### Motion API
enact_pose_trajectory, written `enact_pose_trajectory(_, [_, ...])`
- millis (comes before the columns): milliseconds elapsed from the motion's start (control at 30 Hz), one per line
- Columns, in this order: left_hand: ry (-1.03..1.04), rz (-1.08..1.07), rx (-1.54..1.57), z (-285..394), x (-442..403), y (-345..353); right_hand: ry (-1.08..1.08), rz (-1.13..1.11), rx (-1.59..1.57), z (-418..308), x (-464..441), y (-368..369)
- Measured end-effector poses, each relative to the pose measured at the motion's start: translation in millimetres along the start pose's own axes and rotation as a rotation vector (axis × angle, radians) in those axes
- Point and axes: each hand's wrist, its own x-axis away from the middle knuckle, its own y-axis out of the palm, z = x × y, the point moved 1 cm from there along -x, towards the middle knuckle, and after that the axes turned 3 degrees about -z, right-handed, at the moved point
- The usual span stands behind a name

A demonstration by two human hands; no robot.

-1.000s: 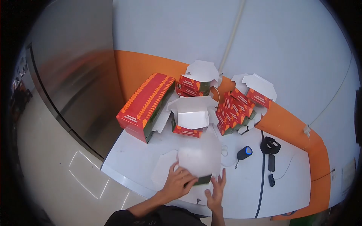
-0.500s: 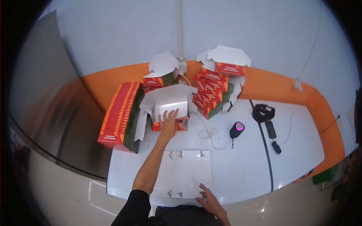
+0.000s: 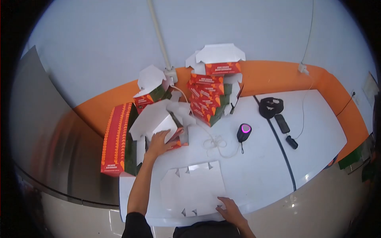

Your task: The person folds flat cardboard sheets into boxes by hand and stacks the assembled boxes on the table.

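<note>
My left hand (image 3: 159,144) grips a red carton (image 3: 163,126) with white inner panels and raised flaps, its fingers on a white panel and its thumb along the printed side. The carton sits tilted on other red packaging at the back left of the table. In front of me lies a flat white carton blank (image 3: 194,188) with notched edges. Over the blank's near right corner is my right hand (image 3: 231,211), fingers apart and holding nothing. Whether its fingertips touch the blank, I cannot tell.
A long red carton stack (image 3: 117,139) stands at the left table edge. Several cartons (image 3: 206,93) are piled at the back, beside a smaller pile (image 3: 150,85). A black speaker (image 3: 244,133), cable (image 3: 216,142), black strap (image 3: 271,107) and small black device (image 3: 282,123) lie rightward.
The view has turned slightly. The carton under my left hand has tilted and rotated, and that hand has gone from resting spread on it to gripping it. My right hand stays by the blank's corner.
</note>
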Motion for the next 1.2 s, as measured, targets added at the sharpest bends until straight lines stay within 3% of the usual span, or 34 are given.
enact_pose_trajectory(67, [0.067,0.162,0.051,16,20,-8,-0.055,0.193,0.156,11,1,3])
enact_pose_trajectory(133, [0.038,0.293,0.053,42,52,-6,0.052,0.150,0.258,21,4,7])
enact_pose_trajectory(200, [0.064,0.217,0.150,65,101,6,0.169,0.044,0.350,23,10,10])
enact_pose_trajectory(267, [0.103,0.044,0.196,81,164,39,0.090,-0.020,0.321,25,12,9])
enact_pose_trajectory(367, [0.167,-0.187,0.016,153,232,50,-0.010,-0.034,0.197,50,13,21])
enact_pose_trajectory(433, [0.230,-0.184,0.003,182,259,70,-0.008,-0.044,0.173,41,13,14])
enact_pose_trajectory(500, [0.309,-0.122,0.085,197,279,91,-0.153,0.115,0.290,32,14,13])
enact_pose_trajectory(600, [0.362,0.006,0.024,186,286,140,-0.208,0.214,0.263,22,12,11])
enact_pose_trajectory(700, [0.227,-0.221,0.209,184,291,150,-0.178,0.189,0.191,18,10,2])
enact_pose_trajectory(833, [-0.088,-0.072,0.437,193,271,109,-0.068,0.064,-0.135,7,4,-14])
enact_pose_trajectory(933, [-0.223,-0.195,0.625,184,257,91,-0.352,0.194,0.036,-7,1,-29])
enact_pose_trajectory(1000, [-0.258,-0.364,0.692,174,250,86,-0.351,0.188,-0.057,10,-6,-30])
enact_pose_trajectory(1100, [-0.489,-0.398,0.992,167,243,84,-0.329,0.160,-0.124,21,-13,-27])
enact_pose_trajectory(1200, [-0.631,-0.269,1.143,171,240,70,-0.366,0.228,-0.182,16,-21,-18])
